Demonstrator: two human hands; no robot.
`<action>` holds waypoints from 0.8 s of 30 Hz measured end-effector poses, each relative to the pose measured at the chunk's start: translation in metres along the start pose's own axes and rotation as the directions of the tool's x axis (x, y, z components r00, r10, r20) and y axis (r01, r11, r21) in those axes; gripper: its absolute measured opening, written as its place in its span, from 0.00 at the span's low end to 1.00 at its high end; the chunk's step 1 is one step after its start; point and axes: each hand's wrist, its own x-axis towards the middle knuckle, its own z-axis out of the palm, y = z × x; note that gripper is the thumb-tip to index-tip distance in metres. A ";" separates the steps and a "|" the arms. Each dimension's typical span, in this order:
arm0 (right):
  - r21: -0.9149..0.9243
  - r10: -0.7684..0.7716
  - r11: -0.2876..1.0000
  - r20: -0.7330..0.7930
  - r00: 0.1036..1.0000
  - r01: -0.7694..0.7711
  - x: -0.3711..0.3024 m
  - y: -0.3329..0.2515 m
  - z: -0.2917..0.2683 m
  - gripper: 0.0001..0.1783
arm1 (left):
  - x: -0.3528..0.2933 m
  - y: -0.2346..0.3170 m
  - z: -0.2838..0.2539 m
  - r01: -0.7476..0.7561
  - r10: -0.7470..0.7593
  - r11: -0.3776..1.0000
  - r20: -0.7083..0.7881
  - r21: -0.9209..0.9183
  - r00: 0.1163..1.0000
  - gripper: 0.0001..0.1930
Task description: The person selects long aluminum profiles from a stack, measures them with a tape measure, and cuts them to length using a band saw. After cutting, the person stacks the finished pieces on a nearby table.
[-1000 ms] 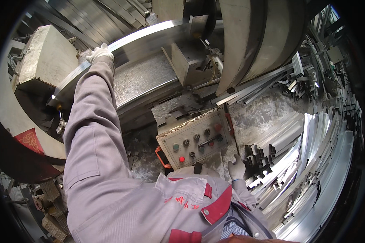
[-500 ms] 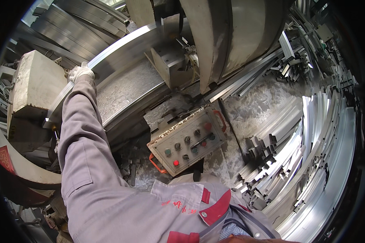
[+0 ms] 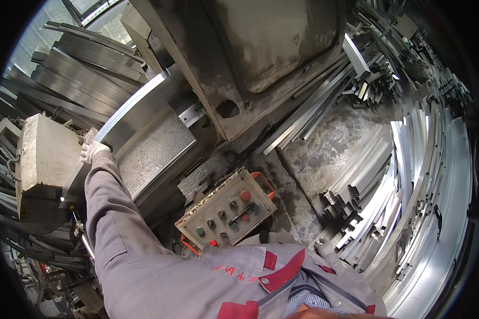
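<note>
My left hand (image 3: 94, 149), in a white glove, reaches out on the left with its fingers closed over the top edge of a long silvery metal profile (image 3: 130, 114). The profile stands on edge along a machine bed (image 3: 157, 146) strewn with metal chips, and its far end runs behind a big machine cover (image 3: 271, 42). At the right side of my body, part of my gloved right hand (image 3: 323, 246) shows beside the stacked profiles. Its fingers are too small and partly hidden to read.
A control box (image 3: 226, 212) with knobs, buttons and orange handles stands before me. A beige machine housing (image 3: 45, 165) is left of my hand. Profile stacks (image 3: 410, 159) lie at right, more strips (image 3: 80, 80) at far left. Offcuts (image 3: 375, 80) pile up at far right.
The view has shifted, so the control box sits further left and the machine cover fills more of the top. My left hand remains on the profile. My right hand has come into view.
</note>
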 end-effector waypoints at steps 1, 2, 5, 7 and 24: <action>-0.012 -0.007 1.000 0.022 1.000 0.007 0.011 -0.012 -0.011 0.37 | -0.008 0.001 -0.002 0.005 -0.005 1.000 -0.013 0.027 1.000 0.37; -0.029 -0.010 1.000 0.041 0.999 0.011 0.022 -0.021 -0.023 0.38 | -0.015 0.000 -0.006 0.003 -0.003 1.000 -0.019 0.018 1.000 0.41; -0.116 -0.115 0.987 0.007 0.993 0.115 0.059 -0.056 -0.047 0.37 | -0.035 -0.005 -0.020 -0.054 0.050 0.996 0.064 0.064 0.997 0.59; -0.114 -0.199 0.973 0.041 0.979 0.202 0.078 -0.084 -0.066 0.36 | -0.040 -0.005 -0.029 -0.063 0.055 0.997 0.138 0.049 0.989 0.66; -0.340 -0.717 0.615 0.136 0.684 0.712 0.130 -0.466 -0.185 0.39 | -0.093 -0.016 -0.033 -0.301 0.450 0.399 -0.101 -0.866 0.887 0.45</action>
